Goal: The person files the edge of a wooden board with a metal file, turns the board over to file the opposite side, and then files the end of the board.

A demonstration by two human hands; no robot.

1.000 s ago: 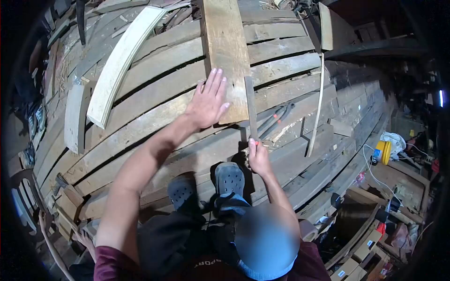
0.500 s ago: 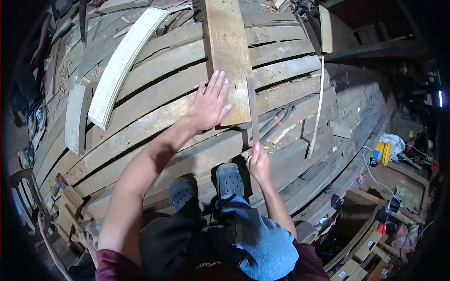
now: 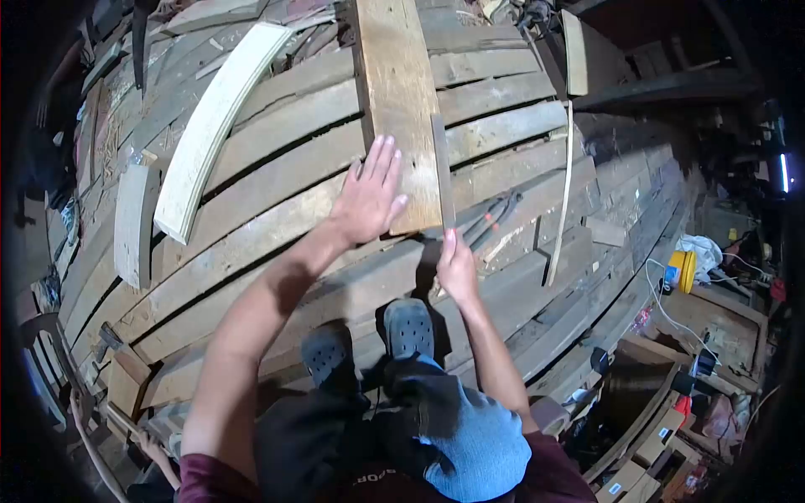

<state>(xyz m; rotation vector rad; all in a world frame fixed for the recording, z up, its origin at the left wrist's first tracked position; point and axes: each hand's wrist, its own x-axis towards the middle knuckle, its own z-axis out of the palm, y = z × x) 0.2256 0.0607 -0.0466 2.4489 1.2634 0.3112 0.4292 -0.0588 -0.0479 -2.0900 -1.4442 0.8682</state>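
Observation:
A thick wooden board [image 3: 394, 71] lies lengthwise ahead of me on the slats, its near end towards my feet. My left hand [image 3: 367, 197] rests flat on the board near that end, fingers stretched out. In my right hand [image 3: 458, 268] is a long, flat, file-like metal bar [image 3: 443, 172], gripped at its near end with the thumb along it. The bar lies along the board's right edge and points away from me. Its gripped end is hidden in my fist.
Wooden slats with gaps [image 3: 293, 163] form the surface underfoot. A pale curved moulding [image 3: 214, 134] and a short wood block [image 3: 134, 226] lie left. Black cable-like pieces [image 3: 495, 214] and a thin strip [image 3: 563, 193] lie right. Another person's hand [image 3: 151, 448] shows lower left.
My right hand has pushed the bar forward along the board's right edge. My left hand stays flat on the board. The whole view has shifted slightly.

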